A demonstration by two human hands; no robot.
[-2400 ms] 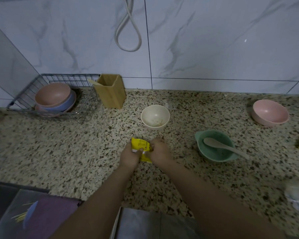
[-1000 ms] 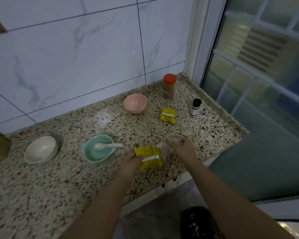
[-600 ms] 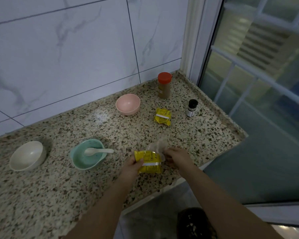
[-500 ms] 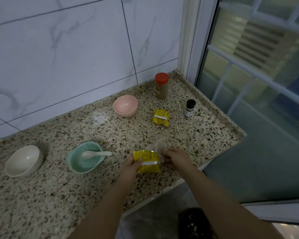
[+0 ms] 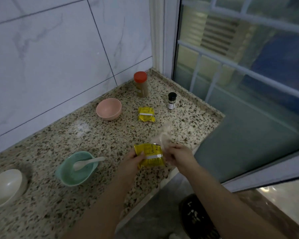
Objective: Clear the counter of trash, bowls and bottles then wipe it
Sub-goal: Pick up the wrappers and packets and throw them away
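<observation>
Clear wrapper (image 5: 163, 140) lifted by right hand (image 5: 177, 155), left hand (image 5: 132, 160) gripping yellow packet (image 5: 150, 156)

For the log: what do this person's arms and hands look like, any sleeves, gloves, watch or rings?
Both forearms are bare as far as the frame shows; no sleeve edge is visible. The left hand and right hand wear no gloves. No watch, bracelet or ring shows on either wrist or on the visible fingers. The dim, slightly blurred picture could hide a thin ring.
</observation>
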